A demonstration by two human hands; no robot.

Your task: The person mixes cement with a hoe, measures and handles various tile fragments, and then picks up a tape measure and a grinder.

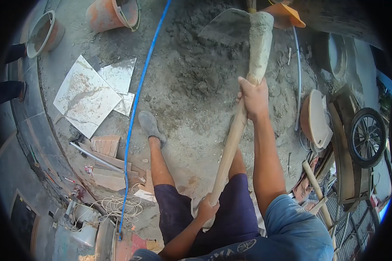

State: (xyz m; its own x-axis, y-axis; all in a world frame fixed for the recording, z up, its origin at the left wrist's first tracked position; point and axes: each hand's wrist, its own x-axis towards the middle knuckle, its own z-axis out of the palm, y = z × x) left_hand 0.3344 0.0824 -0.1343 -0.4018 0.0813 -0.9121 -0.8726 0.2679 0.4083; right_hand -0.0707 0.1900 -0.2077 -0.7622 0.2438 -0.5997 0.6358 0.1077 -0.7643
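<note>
A hoe with a long wooden handle (pixel 231 154) slants up and away across the middle of the view. My right hand (pixel 254 98) grips its upper shaft, just below the thick, cement-crusted end. Lower down, my left hand (pixel 207 209) is closed round the same handle in front of my thighs. The hoe's wide metal blade (pixel 226 27) is at the top, above a patch of damp grey sand or mortar mix (pixel 200 71) on the ground. My shoe (pixel 150 126) stands beside that patch.
A blue hose (pixel 140 82) runs down the left, past broken tiles (pixel 88 96) and coiled cable (pixel 117 208). Dirty buckets (pixel 103 16) lie at upper left, near another person's legs (pixel 8 90). On the right are a basin (pixel 318 119) and a wheelbarrow wheel (pixel 366 137).
</note>
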